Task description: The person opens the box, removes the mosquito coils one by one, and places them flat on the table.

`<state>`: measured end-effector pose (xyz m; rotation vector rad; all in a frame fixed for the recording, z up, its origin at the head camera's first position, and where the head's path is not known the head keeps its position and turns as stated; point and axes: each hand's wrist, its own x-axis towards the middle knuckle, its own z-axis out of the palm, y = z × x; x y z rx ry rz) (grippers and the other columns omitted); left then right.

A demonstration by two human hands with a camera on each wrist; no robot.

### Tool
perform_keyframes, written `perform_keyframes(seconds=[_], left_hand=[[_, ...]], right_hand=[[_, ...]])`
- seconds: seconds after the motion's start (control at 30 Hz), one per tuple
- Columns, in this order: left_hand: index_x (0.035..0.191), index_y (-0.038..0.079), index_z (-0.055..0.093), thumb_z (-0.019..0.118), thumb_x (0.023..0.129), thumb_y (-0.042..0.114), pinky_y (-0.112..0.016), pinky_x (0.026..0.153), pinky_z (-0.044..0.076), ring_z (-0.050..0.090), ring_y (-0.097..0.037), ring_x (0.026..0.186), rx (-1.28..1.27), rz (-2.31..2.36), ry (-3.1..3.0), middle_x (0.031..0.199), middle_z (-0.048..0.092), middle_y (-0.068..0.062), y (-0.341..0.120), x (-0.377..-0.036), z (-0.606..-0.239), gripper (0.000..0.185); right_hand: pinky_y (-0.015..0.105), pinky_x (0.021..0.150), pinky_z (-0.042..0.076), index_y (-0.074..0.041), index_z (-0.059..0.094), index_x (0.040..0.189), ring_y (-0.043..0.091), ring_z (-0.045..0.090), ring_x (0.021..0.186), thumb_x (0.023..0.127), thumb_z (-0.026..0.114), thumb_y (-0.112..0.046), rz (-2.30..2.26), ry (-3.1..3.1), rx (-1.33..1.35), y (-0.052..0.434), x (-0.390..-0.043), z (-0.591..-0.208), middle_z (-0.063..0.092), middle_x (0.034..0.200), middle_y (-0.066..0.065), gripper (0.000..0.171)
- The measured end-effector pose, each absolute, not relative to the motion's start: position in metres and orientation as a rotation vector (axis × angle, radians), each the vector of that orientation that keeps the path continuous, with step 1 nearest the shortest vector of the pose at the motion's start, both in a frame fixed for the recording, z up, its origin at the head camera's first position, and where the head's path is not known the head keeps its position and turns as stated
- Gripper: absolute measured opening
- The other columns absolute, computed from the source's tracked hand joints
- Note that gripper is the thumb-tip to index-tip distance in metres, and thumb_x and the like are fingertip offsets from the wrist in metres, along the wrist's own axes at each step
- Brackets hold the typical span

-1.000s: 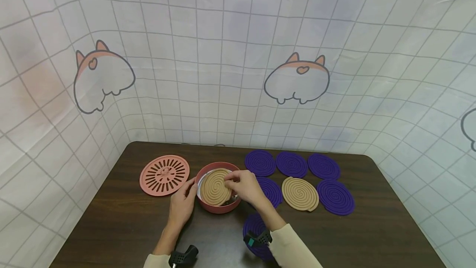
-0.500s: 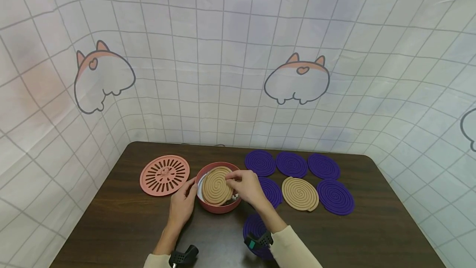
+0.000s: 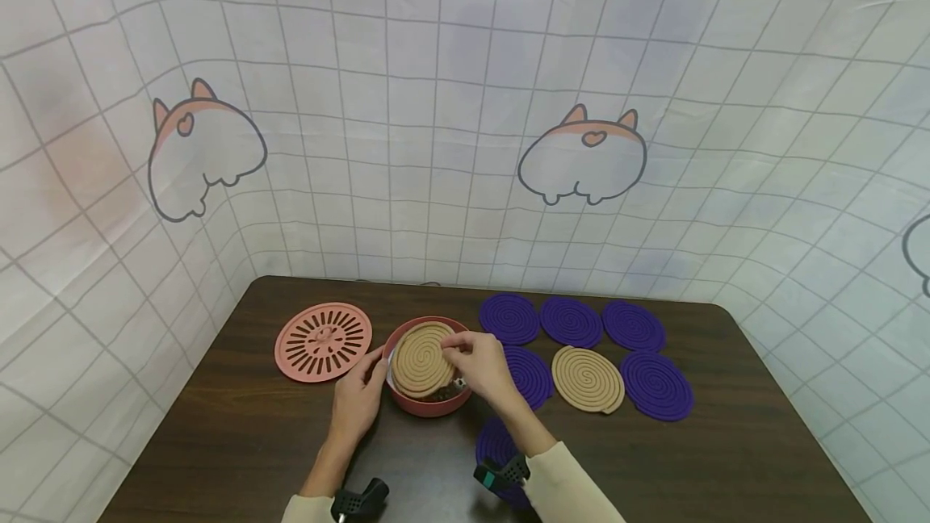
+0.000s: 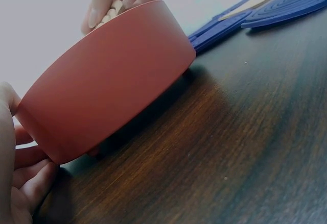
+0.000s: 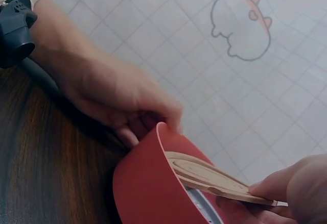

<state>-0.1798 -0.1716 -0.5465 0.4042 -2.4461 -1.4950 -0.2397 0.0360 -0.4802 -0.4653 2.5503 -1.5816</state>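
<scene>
A round red bowl (image 3: pixel 425 403) stands on the dark wooden table (image 3: pixel 240 442). My left hand (image 3: pixel 358 398) grips its left wall (image 4: pixel 107 86), fingers curled round the rim (image 5: pixel 127 99). My right hand (image 3: pixel 479 363) pinches a tan spiral coil (image 3: pixel 423 357) by its right edge and holds it tilted in the bowl's mouth. The right wrist view shows the coil (image 5: pixel 212 179) resting slanted on the bowl (image 5: pixel 148 188). What lies under the coil inside the bowl is hidden.
A slotted red lid (image 3: pixel 323 340) lies left of the bowl. Several purple spiral coils (image 3: pixel 570 321) and one tan coil (image 3: pixel 587 378) lie to the right, another purple coil (image 3: pixel 497 446) under my right forearm. A gridded cloth backdrop (image 3: pixel 465 119) rises behind the table.
The tan coil has sunk a little lower and more level into the bowl's mouth. My left hand has stayed on the bowl's wall.
</scene>
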Motion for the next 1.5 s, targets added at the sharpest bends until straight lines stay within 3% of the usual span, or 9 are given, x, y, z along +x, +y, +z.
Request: perform_keyframes(seconds=[0.27, 0.57, 0.7, 0.93, 1.2, 1.5], left_hand=[[0.136, 0.016, 0.064, 0.053, 0.103, 0.034, -0.05, 0.104, 0.049, 0.062, -0.027, 0.124, 0.389, -1.469, -2.431, 0.134, 0.067, -0.009, -0.17, -0.18, -0.548, 0.039], [0.136, 0.02, 0.064, 0.053, 0.103, 0.038, -0.048, 0.105, 0.049, 0.061, -0.025, 0.126, 0.394, -1.479, -2.44, 0.133, 0.068, -0.007, -0.171, -0.18, -0.548, 0.039], [0.136, 0.019, 0.063, 0.053, 0.103, 0.038, -0.049, 0.106, 0.048, 0.061, -0.025, 0.127, 0.39, -1.483, -2.446, 0.134, 0.067, -0.007, -0.171, -0.18, -0.547, 0.04], [0.136, 0.017, 0.064, 0.052, 0.103, 0.037, -0.05, 0.105, 0.048, 0.061, -0.026, 0.126, 0.385, -1.47, -2.442, 0.134, 0.067, -0.008, -0.171, -0.18, -0.547, 0.04], [0.136, 0.016, 0.063, 0.052, 0.103, 0.037, -0.051, 0.106, 0.048, 0.061, -0.027, 0.127, 0.391, -1.466, -2.44, 0.135, 0.066, -0.01, -0.17, -0.18, -0.548, 0.041], [0.138, 0.015, 0.062, 0.051, 0.104, 0.036, -0.05, 0.107, 0.047, 0.06, -0.027, 0.128, 0.389, -1.49, -2.457, 0.137, 0.065, -0.01, -0.171, -0.18, -0.548, 0.041]], right_hand=[[0.045, 0.066, 0.062, 0.0, 0.076, 0.103, 0.015, 0.071, 0.063, 0.091, 0.067, -0.006, -1.747, 2.467, -0.412, 0.044, -0.239, -0.474, 0.076, 0.09, 0.016, 0.017], [0.037, 0.061, 0.06, -0.003, 0.077, 0.106, 0.021, 0.069, 0.064, 0.092, 0.069, -0.011, -1.795, 2.478, -0.409, 0.058, -0.236, -0.467, 0.075, 0.088, 0.015, 0.018], [0.032, 0.06, 0.059, -0.003, 0.077, 0.106, 0.017, 0.068, 0.065, 0.093, 0.069, -0.011, -1.818, 2.46, -0.374, 0.065, -0.236, -0.467, 0.076, 0.09, 0.015, 0.017], [0.047, 0.07, 0.061, -0.003, 0.077, 0.105, 0.013, 0.069, 0.068, 0.091, 0.07, -0.009, -1.893, 2.411, -0.324, 0.08, -0.231, -0.462, 0.076, 0.09, 0.015, 0.016], [0.035, 0.064, 0.06, -0.003, 0.077, 0.105, 0.014, 0.068, 0.069, 0.091, 0.072, -0.008, -1.911, 2.414, -0.268, 0.095, -0.224, -0.463, 0.076, 0.091, 0.015, 0.016], [0.031, 0.067, 0.061, -0.001, 0.076, 0.108, 0.012, 0.068, 0.072, 0.091, 0.071, -0.007, -1.94, 2.394, -0.169, 0.112, -0.219, -0.464, 0.076, 0.096, 0.017, 0.018]])
